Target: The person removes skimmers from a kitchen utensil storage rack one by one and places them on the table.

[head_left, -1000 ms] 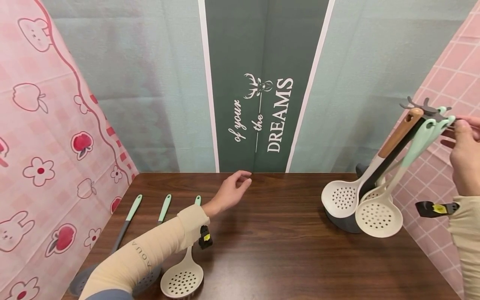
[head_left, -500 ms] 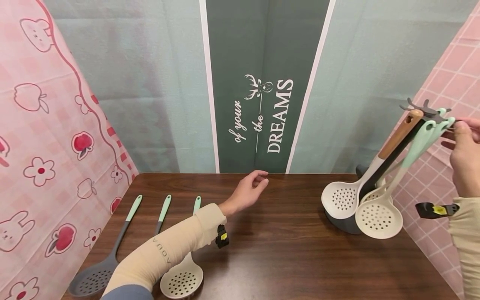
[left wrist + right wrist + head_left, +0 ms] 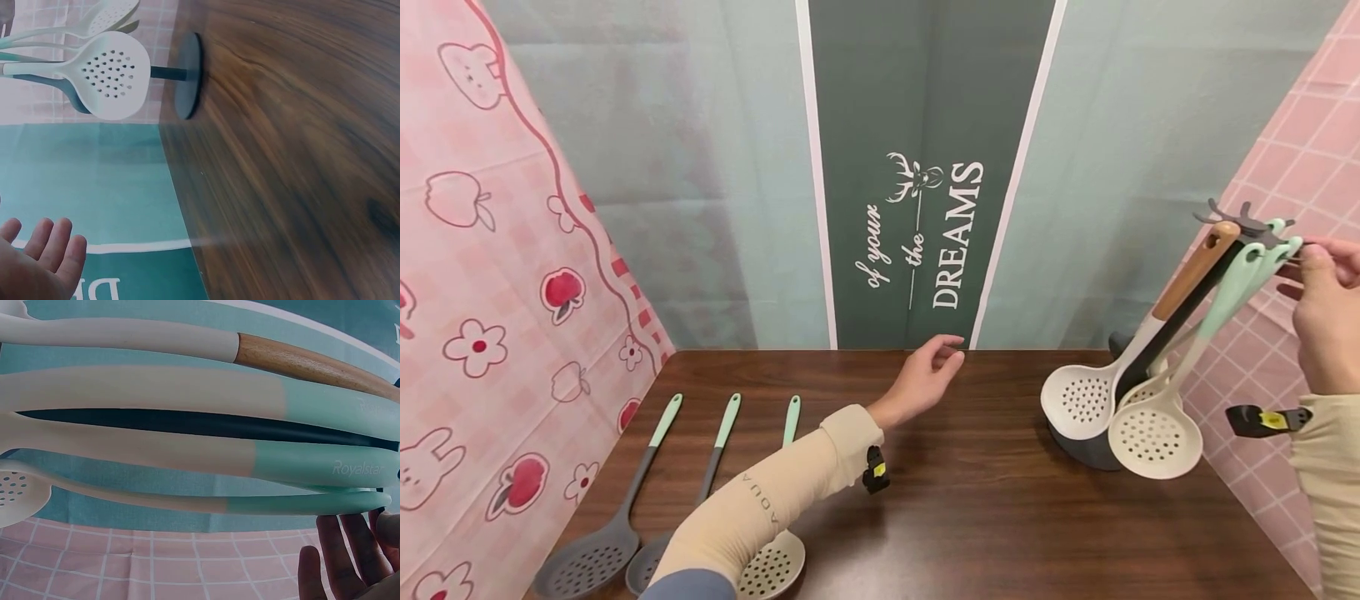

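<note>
At the right, a dark rotating utensil rack (image 3: 1246, 218) carries a white skimmer (image 3: 1081, 402) with a wooden handle and several cream skimmers with mint handles, one (image 3: 1156, 437) in front. My right hand (image 3: 1330, 308) is at the rack's top, finger and thumb pinching the handle end of one cream skimmer (image 3: 281, 505). The right wrist view shows its other fingers just below that handle, the thumb partly cut off by the frame edge. My left hand (image 3: 925, 379) hovers over the table's back middle, fingers loosely bent and holding nothing.
On the left of the wooden table (image 3: 970, 517) lie two grey skimmers, one (image 3: 591, 562) outermost, and a cream skimmer (image 3: 771, 571) partly under my left sleeve. Fabric hangs behind, pink cloth (image 3: 482, 275) stands at the left, and a pink tiled wall (image 3: 1307, 158) at the right.
My left hand has moved to the right over the table, away from the skimmers lying at the left. The right hand has stayed at the rack's top.
</note>
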The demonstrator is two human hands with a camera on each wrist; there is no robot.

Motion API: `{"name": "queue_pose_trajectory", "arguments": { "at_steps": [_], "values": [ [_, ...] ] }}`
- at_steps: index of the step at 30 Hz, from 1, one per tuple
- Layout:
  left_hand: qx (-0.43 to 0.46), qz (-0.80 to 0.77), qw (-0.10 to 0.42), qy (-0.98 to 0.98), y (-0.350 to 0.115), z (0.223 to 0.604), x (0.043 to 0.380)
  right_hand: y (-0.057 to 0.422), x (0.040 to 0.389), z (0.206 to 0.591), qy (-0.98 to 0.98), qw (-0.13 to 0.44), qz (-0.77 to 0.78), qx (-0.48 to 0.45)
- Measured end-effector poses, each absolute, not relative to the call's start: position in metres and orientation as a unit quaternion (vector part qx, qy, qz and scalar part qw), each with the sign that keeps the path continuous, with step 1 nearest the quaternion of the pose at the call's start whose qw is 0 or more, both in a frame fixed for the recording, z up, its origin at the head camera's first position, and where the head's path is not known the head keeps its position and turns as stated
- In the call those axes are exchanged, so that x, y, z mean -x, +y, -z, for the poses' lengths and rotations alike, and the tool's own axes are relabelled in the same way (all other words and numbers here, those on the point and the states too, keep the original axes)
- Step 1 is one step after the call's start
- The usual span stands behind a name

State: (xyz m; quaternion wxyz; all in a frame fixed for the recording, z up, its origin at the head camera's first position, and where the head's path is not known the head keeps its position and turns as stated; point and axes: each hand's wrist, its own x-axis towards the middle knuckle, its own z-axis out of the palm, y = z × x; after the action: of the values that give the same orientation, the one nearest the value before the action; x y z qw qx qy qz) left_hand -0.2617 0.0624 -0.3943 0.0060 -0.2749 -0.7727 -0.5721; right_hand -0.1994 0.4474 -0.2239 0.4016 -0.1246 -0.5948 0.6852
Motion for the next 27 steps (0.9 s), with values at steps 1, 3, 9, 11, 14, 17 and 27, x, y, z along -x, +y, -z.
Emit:
{"name": "queue_pose_trajectory", "arguments": {
  "at_steps": [1, 3, 9, 11, 14, 17, 27],
  "values": [
    [0.277, 0.576, 0.006, -0.769, 0.066, 0.393, 0.262, 0.448, 0.199, 0.224, -0.599, 0.401, -0.681, 0.128],
    [0.281, 0.583, 0.005, -0.762, 0.073, 0.391, 0.262, 0.448, 0.200, 0.223, -0.601, 0.401, -0.679, 0.131],
    [0.294, 0.587, 0.001, -0.754, 0.088, 0.390, 0.261, 0.449, 0.199, 0.222, -0.590, 0.399, -0.691, 0.126],
    [0.297, 0.586, 0.002, -0.754, 0.091, 0.389, 0.262, 0.449, 0.199, 0.222, -0.582, 0.399, -0.699, 0.117],
    [0.299, 0.585, 0.001, -0.754, 0.095, 0.387, 0.262, 0.448, 0.199, 0.222, -0.587, 0.402, -0.694, 0.115],
    [0.296, 0.587, -0.001, -0.754, 0.099, 0.384, 0.264, 0.447, 0.199, 0.222, -0.598, 0.406, -0.681, 0.119],
    [0.300, 0.590, 0.001, -0.750, 0.118, 0.374, 0.265, 0.442, 0.197, 0.223, -0.618, 0.410, -0.661, 0.114]
  ]
}}
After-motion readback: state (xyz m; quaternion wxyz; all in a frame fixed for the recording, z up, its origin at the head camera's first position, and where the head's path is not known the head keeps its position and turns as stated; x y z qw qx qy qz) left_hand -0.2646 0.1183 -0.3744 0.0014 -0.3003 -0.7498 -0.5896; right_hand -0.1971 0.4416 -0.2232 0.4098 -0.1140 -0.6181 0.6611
